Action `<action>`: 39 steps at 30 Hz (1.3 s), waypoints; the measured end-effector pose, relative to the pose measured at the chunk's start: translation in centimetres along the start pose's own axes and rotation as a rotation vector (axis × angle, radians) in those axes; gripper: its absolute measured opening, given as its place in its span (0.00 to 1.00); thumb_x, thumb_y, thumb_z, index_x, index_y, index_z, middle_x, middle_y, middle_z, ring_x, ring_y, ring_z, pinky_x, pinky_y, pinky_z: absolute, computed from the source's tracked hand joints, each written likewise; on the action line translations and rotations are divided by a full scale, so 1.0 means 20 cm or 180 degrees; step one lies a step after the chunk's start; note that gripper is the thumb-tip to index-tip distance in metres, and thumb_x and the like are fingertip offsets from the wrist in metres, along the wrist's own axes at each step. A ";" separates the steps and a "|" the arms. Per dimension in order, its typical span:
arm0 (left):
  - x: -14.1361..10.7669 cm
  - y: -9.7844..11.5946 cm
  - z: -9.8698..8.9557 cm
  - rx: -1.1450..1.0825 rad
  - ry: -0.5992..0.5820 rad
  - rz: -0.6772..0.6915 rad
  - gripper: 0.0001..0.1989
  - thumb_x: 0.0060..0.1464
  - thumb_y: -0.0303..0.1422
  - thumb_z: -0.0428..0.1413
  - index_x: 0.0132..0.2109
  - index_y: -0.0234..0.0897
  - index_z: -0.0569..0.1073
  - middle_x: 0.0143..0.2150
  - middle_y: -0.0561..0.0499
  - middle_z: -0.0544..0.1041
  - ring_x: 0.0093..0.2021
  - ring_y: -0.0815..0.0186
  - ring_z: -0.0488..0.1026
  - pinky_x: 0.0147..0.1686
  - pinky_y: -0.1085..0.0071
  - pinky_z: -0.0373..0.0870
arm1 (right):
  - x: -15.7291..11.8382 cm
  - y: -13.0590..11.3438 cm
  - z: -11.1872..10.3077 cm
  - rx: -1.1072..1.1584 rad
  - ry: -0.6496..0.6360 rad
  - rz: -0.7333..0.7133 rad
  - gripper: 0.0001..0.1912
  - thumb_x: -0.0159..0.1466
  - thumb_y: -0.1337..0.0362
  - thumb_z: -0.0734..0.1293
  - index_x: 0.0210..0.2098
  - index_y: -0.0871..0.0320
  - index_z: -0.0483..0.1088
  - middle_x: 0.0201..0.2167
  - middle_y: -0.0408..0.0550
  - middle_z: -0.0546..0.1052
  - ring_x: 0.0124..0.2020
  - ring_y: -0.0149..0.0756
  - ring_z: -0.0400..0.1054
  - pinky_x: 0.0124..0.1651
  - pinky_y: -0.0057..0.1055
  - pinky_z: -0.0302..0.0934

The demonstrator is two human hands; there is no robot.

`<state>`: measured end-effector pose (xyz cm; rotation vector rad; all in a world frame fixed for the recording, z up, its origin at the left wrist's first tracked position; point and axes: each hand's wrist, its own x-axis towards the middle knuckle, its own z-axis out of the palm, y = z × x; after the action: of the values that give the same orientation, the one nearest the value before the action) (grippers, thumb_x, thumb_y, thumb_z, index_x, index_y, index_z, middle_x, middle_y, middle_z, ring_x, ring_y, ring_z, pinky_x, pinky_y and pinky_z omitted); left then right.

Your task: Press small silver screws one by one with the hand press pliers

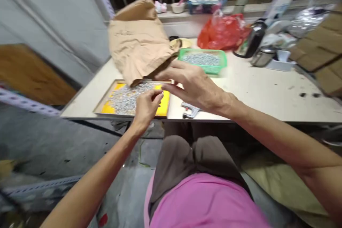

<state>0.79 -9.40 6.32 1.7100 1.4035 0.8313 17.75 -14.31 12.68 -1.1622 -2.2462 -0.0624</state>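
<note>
Silvery small pieces (124, 100) lie heaped just left of the person's left hand (148, 107), whose thumb and forefinger are pinched together; whether a piece sits between the tips, I cannot tell. The right hand (193, 83) is loose, its thumb and fingers parted around a gap, near the lower edge of a brown paper bag (139, 42). The pieces cover much of a shallow tray (108, 108), its yellow bottom showing at both ends. The bag leans over the tray's far side and hides part of it, while the left hand covers part of its near side. Just right of the tray, below the right wrist, lies a metal tool (191, 111). Behind that hand is a green basket (212, 70) of similar silvery pieces; farther back are a red plastic bag (219, 32), a dark flask (255, 39) and a steel cup (263, 57), all on the pale table (253, 92).
</note>
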 end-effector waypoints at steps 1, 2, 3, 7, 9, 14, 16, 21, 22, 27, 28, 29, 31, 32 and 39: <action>0.01 -0.02 0.06 -0.0057 -0.0113 0.0127 0.11 0.52 0.33 0.56 0.41 0.34 0.76 0.33 0.52 0.77 0.30 0.70 0.71 0.34 0.73 0.68 | -0.14 0.11 0.01 -0.0087 -0.0074 0.0325 0.14 0.67 0.63 0.59 0.48 0.62 0.69 0.42 0.49 0.70 0.43 0.34 0.65 0.46 0.31 0.58; 0.01 -0.04 0.12 -0.0145 -0.0236 0.0171 0.11 0.51 0.33 0.56 0.41 0.33 0.76 0.31 0.52 0.76 0.27 0.72 0.70 0.31 0.74 0.68 | -0.28 0.21 0.03 -0.0159 -0.0176 0.0601 0.14 0.67 0.62 0.59 0.47 0.62 0.70 0.39 0.50 0.71 0.41 0.35 0.66 0.44 0.31 0.59; 0.01 -0.05 0.18 -0.0253 -0.0368 0.0145 0.11 0.50 0.33 0.57 0.41 0.32 0.76 0.29 0.52 0.76 0.25 0.72 0.70 0.28 0.74 0.68 | -0.41 0.29 0.05 -0.0212 -0.0316 0.0849 0.14 0.67 0.61 0.59 0.47 0.61 0.70 0.38 0.50 0.71 0.39 0.35 0.66 0.44 0.32 0.59; 0.01 -0.06 0.33 -0.0735 -0.0659 -0.0360 0.10 0.47 0.32 0.59 0.37 0.30 0.75 0.25 0.52 0.75 0.22 0.73 0.70 0.24 0.77 0.69 | -0.72 0.46 0.13 -0.0209 -0.1012 0.1224 0.15 0.67 0.60 0.59 0.48 0.60 0.70 0.40 0.52 0.71 0.39 0.36 0.67 0.42 0.30 0.59; 0.02 -0.04 0.37 -0.0822 -0.0664 -0.0548 0.09 0.47 0.32 0.60 0.35 0.30 0.75 0.23 0.53 0.74 0.20 0.74 0.70 0.23 0.78 0.69 | -0.74 0.45 0.14 -0.0270 -0.1232 0.1276 0.14 0.66 0.60 0.59 0.45 0.60 0.71 0.38 0.51 0.70 0.38 0.35 0.66 0.40 0.29 0.58; 0.01 -0.01 0.40 -0.0875 -0.0747 -0.0976 0.08 0.49 0.32 0.60 0.34 0.30 0.73 0.21 0.54 0.73 0.17 0.75 0.68 0.20 0.79 0.67 | -0.66 0.42 0.17 -0.0523 -0.1628 0.1251 0.11 0.66 0.65 0.59 0.35 0.60 0.72 0.36 0.50 0.71 0.37 0.34 0.64 0.39 0.28 0.54; 0.01 -0.03 0.41 -0.0895 -0.0727 -0.1054 0.07 0.49 0.31 0.60 0.33 0.30 0.72 0.21 0.54 0.73 0.17 0.76 0.67 0.17 0.79 0.65 | -0.64 0.44 0.20 -0.0693 -0.1633 0.1176 0.11 0.66 0.66 0.58 0.35 0.60 0.71 0.35 0.51 0.71 0.38 0.35 0.64 0.39 0.30 0.54; 0.02 -0.04 0.47 -0.0730 -0.0716 -0.1095 0.07 0.50 0.31 0.60 0.31 0.30 0.72 0.15 0.58 0.67 0.13 0.76 0.62 0.13 0.80 0.59 | -0.62 0.52 0.26 -0.1037 -0.1426 0.1073 0.12 0.67 0.68 0.55 0.37 0.60 0.70 0.37 0.52 0.71 0.40 0.39 0.62 0.40 0.34 0.53; 0.02 -0.04 0.49 -0.0713 -0.0718 -0.1124 0.07 0.50 0.31 0.60 0.31 0.30 0.72 0.15 0.58 0.66 0.13 0.77 0.61 0.13 0.81 0.58 | -0.62 0.53 0.26 -0.1058 -0.1402 0.1060 0.13 0.67 0.68 0.55 0.37 0.59 0.70 0.37 0.53 0.71 0.40 0.39 0.62 0.41 0.34 0.53; 0.01 -0.05 0.52 -0.0572 -0.0826 -0.1279 0.08 0.51 0.32 0.59 0.29 0.30 0.71 0.13 0.58 0.65 0.11 0.77 0.59 0.12 0.81 0.55 | -0.63 0.53 0.29 -0.1033 -0.1335 0.1066 0.13 0.68 0.68 0.55 0.39 0.59 0.70 0.38 0.52 0.70 0.41 0.40 0.61 0.41 0.34 0.52; 0.00 -0.05 0.52 -0.0555 -0.0836 -0.1306 0.09 0.51 0.32 0.59 0.29 0.31 0.71 0.13 0.58 0.65 0.11 0.77 0.59 0.12 0.81 0.55 | -0.63 0.53 0.30 -0.1035 -0.1312 0.1083 0.13 0.68 0.68 0.55 0.39 0.59 0.70 0.39 0.53 0.70 0.41 0.40 0.61 0.41 0.34 0.52; 0.00 -0.05 0.52 -0.0537 -0.0839 -0.1334 0.09 0.51 0.32 0.59 0.29 0.31 0.71 0.13 0.59 0.65 0.11 0.77 0.59 0.13 0.81 0.56 | -0.64 0.52 0.30 -0.1046 -0.1283 0.1114 0.13 0.68 0.68 0.55 0.39 0.59 0.70 0.39 0.53 0.70 0.42 0.40 0.61 0.41 0.34 0.52; 0.00 -0.06 0.52 -0.0466 -0.0832 -0.1406 0.09 0.51 0.33 0.59 0.29 0.31 0.70 0.12 0.59 0.65 0.11 0.77 0.59 0.13 0.80 0.55 | -0.64 0.51 0.31 -0.1067 -0.1227 0.1177 0.12 0.68 0.69 0.55 0.39 0.59 0.70 0.40 0.53 0.70 0.42 0.40 0.60 0.41 0.34 0.51; 0.00 -0.05 0.52 -0.0418 -0.0826 -0.1453 0.09 0.51 0.33 0.59 0.28 0.31 0.70 0.12 0.59 0.65 0.11 0.77 0.58 0.13 0.80 0.55 | -0.65 0.50 0.31 -0.1079 -0.1206 0.1205 0.12 0.68 0.69 0.55 0.39 0.59 0.69 0.40 0.53 0.70 0.42 0.40 0.60 0.41 0.35 0.51; 0.03 -0.04 0.51 -0.0160 -0.1108 -0.1834 0.13 0.50 0.35 0.60 0.26 0.33 0.67 0.11 0.59 0.64 0.10 0.76 0.58 0.13 0.79 0.54 | -0.65 0.48 0.33 -0.1215 -0.1254 0.1314 0.12 0.67 0.70 0.54 0.40 0.59 0.69 0.39 0.53 0.69 0.41 0.40 0.60 0.40 0.35 0.51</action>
<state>9.31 -10.21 0.51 1.2318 1.4961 0.2335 27.41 -15.92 -1.74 -1.9720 -2.3319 -0.1071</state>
